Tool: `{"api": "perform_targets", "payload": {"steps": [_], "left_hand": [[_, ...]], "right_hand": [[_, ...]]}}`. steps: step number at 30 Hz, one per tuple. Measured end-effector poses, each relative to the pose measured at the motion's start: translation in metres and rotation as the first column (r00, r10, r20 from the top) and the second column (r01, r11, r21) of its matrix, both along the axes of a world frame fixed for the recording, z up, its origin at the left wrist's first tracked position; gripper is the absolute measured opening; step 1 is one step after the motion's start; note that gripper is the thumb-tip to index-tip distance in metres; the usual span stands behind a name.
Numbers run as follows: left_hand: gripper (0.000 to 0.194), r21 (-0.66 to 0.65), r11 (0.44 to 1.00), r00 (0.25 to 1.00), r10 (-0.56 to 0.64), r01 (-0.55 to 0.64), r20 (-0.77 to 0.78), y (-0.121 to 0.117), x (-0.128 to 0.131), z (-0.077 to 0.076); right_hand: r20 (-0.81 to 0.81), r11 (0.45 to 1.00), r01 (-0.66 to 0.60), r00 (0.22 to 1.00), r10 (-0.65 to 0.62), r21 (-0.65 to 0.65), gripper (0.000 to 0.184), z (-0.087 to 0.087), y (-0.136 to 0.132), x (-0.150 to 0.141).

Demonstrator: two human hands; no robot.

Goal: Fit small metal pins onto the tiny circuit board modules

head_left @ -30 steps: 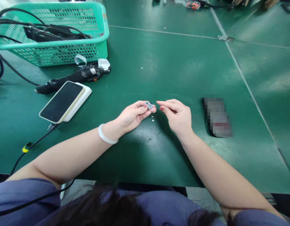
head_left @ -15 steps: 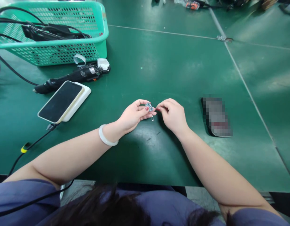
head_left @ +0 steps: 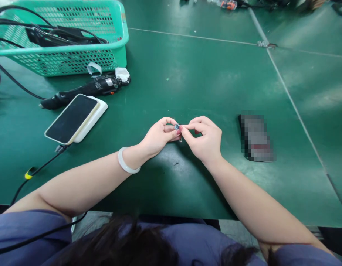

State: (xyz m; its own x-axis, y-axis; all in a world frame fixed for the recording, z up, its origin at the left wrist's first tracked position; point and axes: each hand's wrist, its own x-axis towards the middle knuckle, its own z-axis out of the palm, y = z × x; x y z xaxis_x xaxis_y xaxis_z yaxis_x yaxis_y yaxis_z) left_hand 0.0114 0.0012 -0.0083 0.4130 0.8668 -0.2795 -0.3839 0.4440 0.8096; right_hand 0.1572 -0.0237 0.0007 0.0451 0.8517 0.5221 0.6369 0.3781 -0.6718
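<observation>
Between the fingertips of my left hand (head_left: 159,136) is a small blue-grey part (head_left: 176,126), too tiny to make out its kind. The left thumb presses on it from the near side. My right hand (head_left: 206,138) is closed in a pinch, thumb and forefinger at the right side of the part and touching it or the left fingertips. Those fingers cover much of the part. A small pale metal piece (head_left: 180,140) pokes out just below the fingertips. Both hands are a little above the green table (head_left: 187,192).
A black electric screwdriver (head_left: 87,89) lies at left before a green basket (head_left: 118,48) of black cables and tools. Nearer stands a phone (head_left: 72,118) on a white block (head_left: 94,117), with a cable. On the right lies a blurred dark object (head_left: 256,138).
My right hand has moved left, bringing its pinched fingertips onto the small part. The part shows less now, and the left fingers have closed in around it.
</observation>
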Motion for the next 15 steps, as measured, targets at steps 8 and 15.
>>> {"api": "perform_targets", "payload": {"steps": [8,15], "left_hand": [[0.019,-0.037,0.996,0.997,0.077,-0.077,0.007,0.001,-0.002,0.002],[0.021,-0.015,0.977,0.977,0.214,-0.214,0.014,0.005,-0.005,0.003]], "right_hand": [[-0.017,0.999,0.042,0.999,-0.042,-0.003,0.019,0.005,-0.001,0.009],[0.283,0.950,-0.070,0.946,0.160,-0.305,0.011,-0.011,0.006,0.013]]}}
